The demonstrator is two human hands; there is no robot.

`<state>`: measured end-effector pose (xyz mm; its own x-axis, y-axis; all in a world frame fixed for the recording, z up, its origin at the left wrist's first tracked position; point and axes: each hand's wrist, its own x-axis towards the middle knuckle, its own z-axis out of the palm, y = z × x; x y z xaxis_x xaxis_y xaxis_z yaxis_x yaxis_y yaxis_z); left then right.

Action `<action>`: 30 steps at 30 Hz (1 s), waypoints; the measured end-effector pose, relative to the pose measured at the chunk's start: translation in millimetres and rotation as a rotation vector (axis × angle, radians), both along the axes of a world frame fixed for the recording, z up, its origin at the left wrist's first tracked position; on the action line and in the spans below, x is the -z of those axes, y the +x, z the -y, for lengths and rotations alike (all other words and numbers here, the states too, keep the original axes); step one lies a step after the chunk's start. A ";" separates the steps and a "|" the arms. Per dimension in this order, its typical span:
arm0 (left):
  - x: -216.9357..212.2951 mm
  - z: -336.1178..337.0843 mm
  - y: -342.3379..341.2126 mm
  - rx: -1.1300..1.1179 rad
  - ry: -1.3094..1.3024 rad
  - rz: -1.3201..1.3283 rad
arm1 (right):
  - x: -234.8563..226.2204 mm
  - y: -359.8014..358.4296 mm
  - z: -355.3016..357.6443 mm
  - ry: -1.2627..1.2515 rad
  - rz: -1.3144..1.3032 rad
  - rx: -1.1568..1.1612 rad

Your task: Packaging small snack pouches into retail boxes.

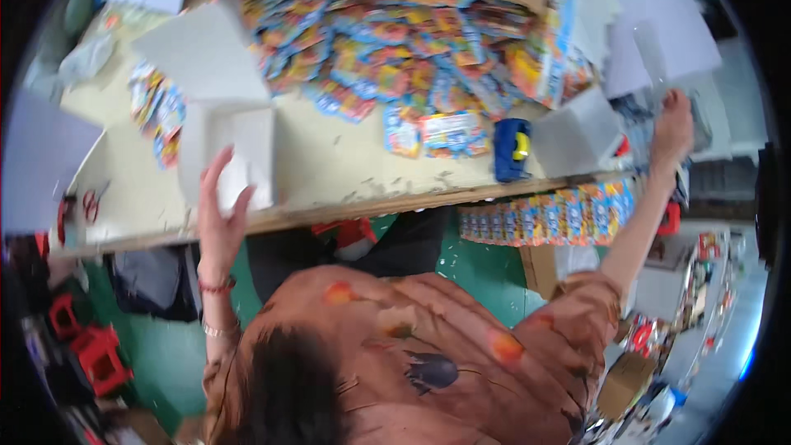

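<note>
A long pale counter [329, 152] with a worn front edge spans the space between the person's left hand [219, 227] and right hand [673, 136], which are wide apart. Across it, beyond both hands, spreads a large heap of glossy blue, orange and yellow packets [371, 45]. A row of similar upright packets [548, 216] sits under the counter's edge, below and to the left of the right hand. The open white cardboard box [254, 144] is right at the left hand, whose thumb and forefinger are spread at its near side; contact cannot be told. A second white box [574, 133] lies left of the right hand. A small cluster of colourful packets [161, 107] lies beyond the left hand, to its left. A dark blue object with a yellow patch [511, 151] sits between the hands, nearer the right. Red-handled scissors [91, 204] lie left of the left hand. A blurred translucent strip [650, 51] shows at the right hand's fingertips; whether they grip it cannot be told.
</note>
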<state>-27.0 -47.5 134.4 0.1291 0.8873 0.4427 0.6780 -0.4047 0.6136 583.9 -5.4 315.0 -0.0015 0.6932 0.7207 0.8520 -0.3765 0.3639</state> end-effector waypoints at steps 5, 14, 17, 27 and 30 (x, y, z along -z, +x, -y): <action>-19.3 -17.0 32.9 0.027 0.304 0.161 | 48.7 -204.3 25.1 -0.286 -0.251 -1.133; 11.5 -36.8 -21.5 -0.493 0.111 0.463 | 134.0 -458.5 -122.0 -0.230 -0.689 -1.429; 33.5 -37.8 -32.0 -0.532 -0.044 0.200 | 178.6 -502.5 -152.0 -0.424 -0.496 -1.375; 84.4 -42.0 -10.7 -0.357 -0.409 -0.701 | 281.1 -514.6 -159.0 -0.693 -0.096 -1.048; 98.0 -56.3 -19.7 0.020 -0.656 -0.522 | 267.7 -511.7 -150.1 -0.654 -0.154 -1.110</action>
<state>-46.7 8.8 36.4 0.1925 0.9395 -0.2833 0.9369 -0.0900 0.3379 72.1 144.7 47.3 -0.7464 0.5964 0.2953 0.6418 0.7624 0.0823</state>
